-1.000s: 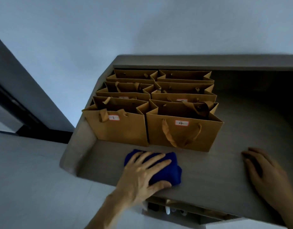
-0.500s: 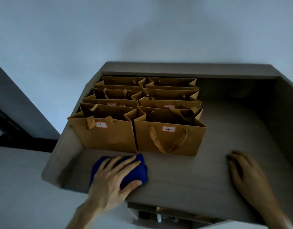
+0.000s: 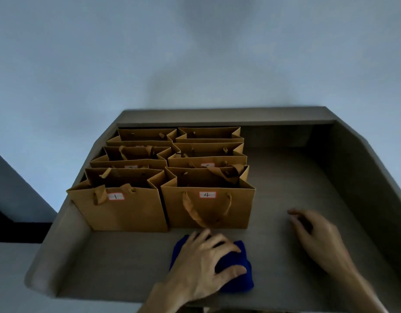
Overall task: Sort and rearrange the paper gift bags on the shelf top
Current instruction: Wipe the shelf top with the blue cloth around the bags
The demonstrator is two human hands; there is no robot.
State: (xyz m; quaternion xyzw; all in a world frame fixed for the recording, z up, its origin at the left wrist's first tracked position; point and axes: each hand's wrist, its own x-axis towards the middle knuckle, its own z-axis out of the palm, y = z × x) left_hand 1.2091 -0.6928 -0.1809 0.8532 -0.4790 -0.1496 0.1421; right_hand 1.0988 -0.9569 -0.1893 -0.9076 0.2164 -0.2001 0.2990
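- Head view, change: the blue cloth point(image 3: 236, 265) under the left hand point(image 3: 201, 263) has swept from the left part of the shelf top point(image 3: 292, 177) back toward the middle and now sits just in front of the bag labelled 4 point(image 3: 208, 206). This reads as wiping the bare front strip; no bag has been shifted, so the sorting itself looks finished or paused.
- Head view, bags: six paper gift bags stand upright in two columns of three on the left half, the bag labelled 1 point(image 3: 118, 208) front left, touching its neighbour.
- Head view, hands: the left hand lies palm down, fingers spread and slightly bent, pressing the cloth. The right hand point(image 3: 317, 236) rests on the shelf top well right of the bags, fingers loosely curled, holding nothing.
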